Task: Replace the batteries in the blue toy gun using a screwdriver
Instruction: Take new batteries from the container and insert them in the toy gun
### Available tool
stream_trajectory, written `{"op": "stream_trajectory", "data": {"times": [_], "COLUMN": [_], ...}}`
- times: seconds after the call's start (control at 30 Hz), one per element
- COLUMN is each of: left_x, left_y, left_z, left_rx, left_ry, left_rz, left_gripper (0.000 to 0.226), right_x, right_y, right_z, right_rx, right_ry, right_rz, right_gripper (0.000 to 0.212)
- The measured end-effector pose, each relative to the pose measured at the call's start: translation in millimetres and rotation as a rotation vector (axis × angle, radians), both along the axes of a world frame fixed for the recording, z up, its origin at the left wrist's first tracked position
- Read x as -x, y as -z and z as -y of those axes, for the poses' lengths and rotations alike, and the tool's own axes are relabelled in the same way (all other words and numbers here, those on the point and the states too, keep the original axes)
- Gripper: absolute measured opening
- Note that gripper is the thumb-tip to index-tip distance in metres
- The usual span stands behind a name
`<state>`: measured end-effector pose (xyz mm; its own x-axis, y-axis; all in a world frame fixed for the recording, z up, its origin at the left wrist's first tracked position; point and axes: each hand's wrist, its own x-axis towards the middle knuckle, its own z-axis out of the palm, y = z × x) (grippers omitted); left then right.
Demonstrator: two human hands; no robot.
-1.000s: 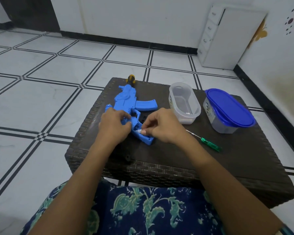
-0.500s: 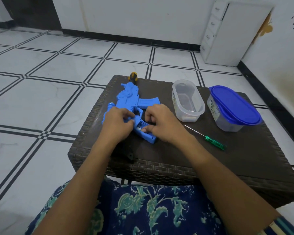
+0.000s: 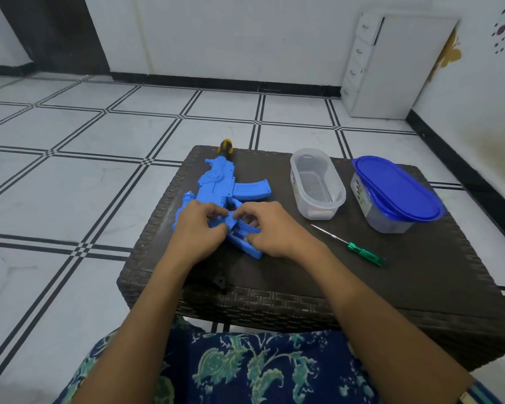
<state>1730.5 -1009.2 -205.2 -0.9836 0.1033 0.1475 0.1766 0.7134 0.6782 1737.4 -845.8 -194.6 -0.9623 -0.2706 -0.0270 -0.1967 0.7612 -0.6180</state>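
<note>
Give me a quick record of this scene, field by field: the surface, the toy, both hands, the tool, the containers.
Surface: dark woven table
Toy: blue toy gun lying flat on the table
Hands: left hand grips the gun's body; right hand holds the grip, fingers at its open compartment
Tool: green screwdriver lying on the table to the right of the hands, untouched
Containers: clear tub without lid; to its right, tub with blue lid on
Batteries: not clearly visible
</note>
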Motion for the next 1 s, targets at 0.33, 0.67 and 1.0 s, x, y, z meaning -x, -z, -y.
{"op": "stream_trajectory", "data": {"times": [0.33,0.67,1.0], "left_x": [21,19,20], "left_y": [2,1,5], "left_z": [1,-11,-10], "left_rx": [-0.011,-0.014,-0.038], "left_ry": [0.055,-0.044,-0.078], "left_rz": [0.038,0.046,0.043], "left_gripper": [0.021,0.015,0.027], "right_x": [10,65,76], "right_y": [-21,-45,-32], "right_z": [-26,-93,-95], "right_rx": [0.137,-0.516,-0.493], "right_ry": [0.323,0.358,0.341], "right_rz": [-0.200,0.259,0.153], "right_gripper": [0.016,0.032,0.019]}}
